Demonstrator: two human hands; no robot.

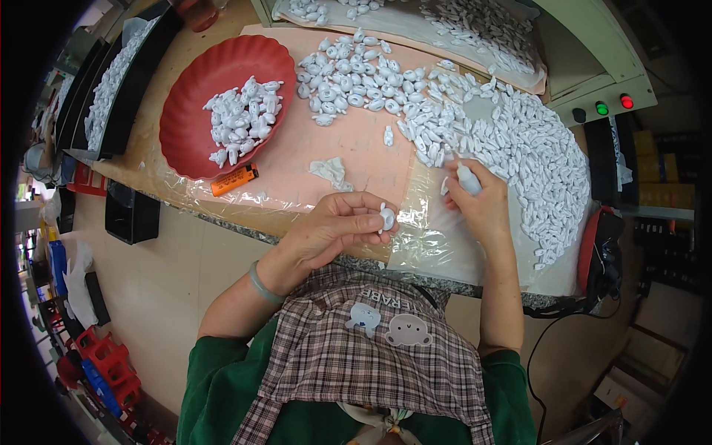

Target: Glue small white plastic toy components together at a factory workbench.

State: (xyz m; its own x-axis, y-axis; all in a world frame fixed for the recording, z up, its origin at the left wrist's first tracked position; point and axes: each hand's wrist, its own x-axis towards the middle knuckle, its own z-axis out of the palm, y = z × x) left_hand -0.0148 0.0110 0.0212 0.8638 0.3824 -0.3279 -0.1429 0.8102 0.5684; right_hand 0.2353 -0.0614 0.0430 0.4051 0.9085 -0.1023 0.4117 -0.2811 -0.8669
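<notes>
My left hand (330, 230) pinches a small white molded piece (387, 218) between thumb and fingers, just over the table's near edge. Closed around a small white squeeze bottle (468, 180) is my right hand (489, 208), a little farther off to the right. By its fingertips is a little white part (444, 185); whether they grip it I cannot tell. Slim white parts lie in a wide heap (545, 178) beside and beyond that hand. Rounder white pieces (356, 78) cluster farther back, and one lone piece (388, 136) lies apart from them.
A red scalloped bowl (178, 96) holds several white figures at the left. Near it are an orange lighter (234, 179) and a crumpled white tissue (331, 173). A pale green cabinet (615, 81) with lit buttons stands at back right. Black trays (141, 81) line the far left.
</notes>
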